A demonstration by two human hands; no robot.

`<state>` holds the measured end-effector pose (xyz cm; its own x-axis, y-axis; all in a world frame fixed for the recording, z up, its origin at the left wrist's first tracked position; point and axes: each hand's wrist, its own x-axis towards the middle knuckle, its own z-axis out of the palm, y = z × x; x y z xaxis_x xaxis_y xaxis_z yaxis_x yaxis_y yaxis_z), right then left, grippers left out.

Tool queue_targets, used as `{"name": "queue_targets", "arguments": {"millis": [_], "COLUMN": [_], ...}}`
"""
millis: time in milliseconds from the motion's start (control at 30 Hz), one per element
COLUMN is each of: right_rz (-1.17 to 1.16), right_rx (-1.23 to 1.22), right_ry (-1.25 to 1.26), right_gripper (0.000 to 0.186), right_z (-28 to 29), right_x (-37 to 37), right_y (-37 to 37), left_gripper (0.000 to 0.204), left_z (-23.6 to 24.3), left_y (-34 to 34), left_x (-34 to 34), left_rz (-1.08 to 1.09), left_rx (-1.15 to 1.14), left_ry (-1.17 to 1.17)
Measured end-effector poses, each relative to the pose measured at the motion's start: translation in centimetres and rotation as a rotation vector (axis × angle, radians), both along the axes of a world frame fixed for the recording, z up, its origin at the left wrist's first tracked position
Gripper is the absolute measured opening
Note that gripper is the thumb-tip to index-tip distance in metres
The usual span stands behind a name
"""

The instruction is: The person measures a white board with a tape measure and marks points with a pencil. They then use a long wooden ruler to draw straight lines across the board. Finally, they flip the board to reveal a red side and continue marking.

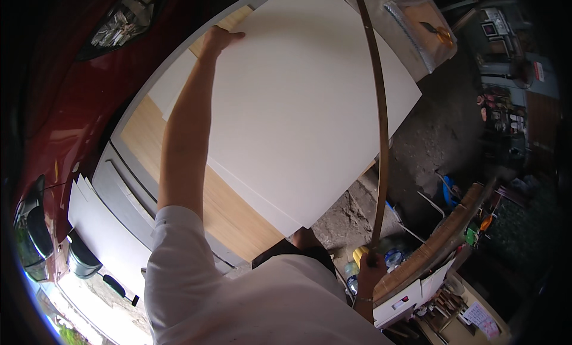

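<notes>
One red car (71,101) left | strip (383,119) over white sheet (292,107) | scissors (444,36) upper right

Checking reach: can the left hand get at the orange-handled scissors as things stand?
Probably not directly: the left hand is at the white sheet, and the long strip in the right hand appears to cross between it and the scissors.

Left hand (220,38) on white sheet (298,107), right hand (370,272) gripping brown strip (382,119)
</notes>
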<state>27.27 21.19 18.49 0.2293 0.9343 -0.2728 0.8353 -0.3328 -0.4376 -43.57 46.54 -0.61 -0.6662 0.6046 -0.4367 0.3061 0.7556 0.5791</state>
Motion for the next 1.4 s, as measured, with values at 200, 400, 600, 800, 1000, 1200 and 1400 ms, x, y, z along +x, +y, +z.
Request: {"name": "queue_targets", "arguments": {"millis": [200,400,600,800,1000,1200,1400], "right_rz": [0.104,0.147,0.188,0.218,0.26,0.393,0.479], "right_rx": [0.082,0.147,0.2,0.215,0.197,0.234,0.175], "right_ry": [-0.002,-0.008,0.022,0.101,0.183,0.163,0.031], "right_gripper": [0.023,0.024,0.024,0.019,0.018,0.018,0.018], "right_z": [-0.3,-0.5,-0.4,0.0,-2.0,-6.4,-10.7], "right_x": [1.1,2.8,3.4,3.3,4.5,7.1,11.4], "right_y": [1.3,4.6,7.0,7.5,7.2,8.8,14.3], "left_gripper": [0.04,0.033,0.029,0.027,0.028,0.026,0.023], "left_z": [4.9,9.4,9.3,6.3,2.5,-1.2,-2.2], "left_y": [-4.1,-16.5,-26.7,-32.7,-41.7,-46.0,-47.6], "left_x": [-0.1,-1.2,-1.3,0.0,6.6,17.5,25.0], "left_rz": [-0.153,0.027,0.224,0.367,0.59,0.899,0.988], "left_rx": [0.379,0.602,0.65,0.463,0.66,0.828,0.798], "left_ry": [-0.15,-0.389,-0.332,-0.257,-0.297,-0.331,-0.309]}}
